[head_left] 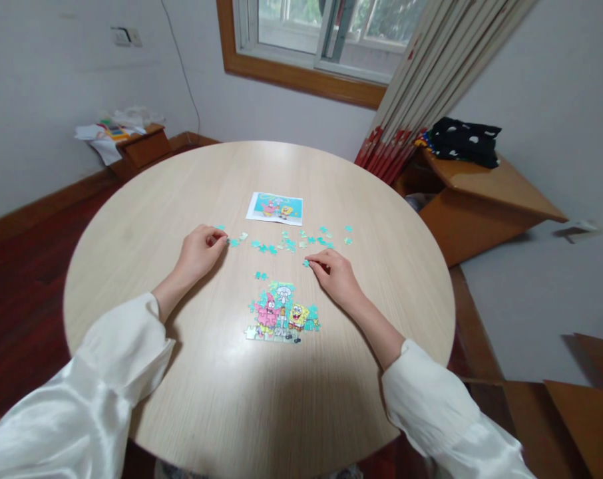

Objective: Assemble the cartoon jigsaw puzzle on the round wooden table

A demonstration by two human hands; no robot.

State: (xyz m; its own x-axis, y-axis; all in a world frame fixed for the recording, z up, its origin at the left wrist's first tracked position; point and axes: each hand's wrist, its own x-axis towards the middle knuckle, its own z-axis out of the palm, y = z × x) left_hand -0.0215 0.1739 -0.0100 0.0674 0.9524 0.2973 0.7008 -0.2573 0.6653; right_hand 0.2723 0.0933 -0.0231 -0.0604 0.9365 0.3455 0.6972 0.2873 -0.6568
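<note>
A partly joined jigsaw puzzle (281, 313) with pink, grey and yellow cartoon figures lies near the middle of the table. My right hand (334, 273), up and to the right of it, pinches a small teal puzzle piece (306, 263) between thumb and fingertips. At the left end of a row of loose puzzle pieces (290, 245), my left hand (201, 253) has thumb and fingers closed together. Something small and dark shows at its fingertips, apparently a puzzle piece. Two joined teal pieces (261, 275) lie just above the puzzle.
The round wooden table (206, 399) carries a printed reference picture (275, 208) beyond the loose pieces. A wooden cabinet (486, 206) with black cloth (466, 141) on top stands at the right. Papers (102, 136) rest on a small stand at the left.
</note>
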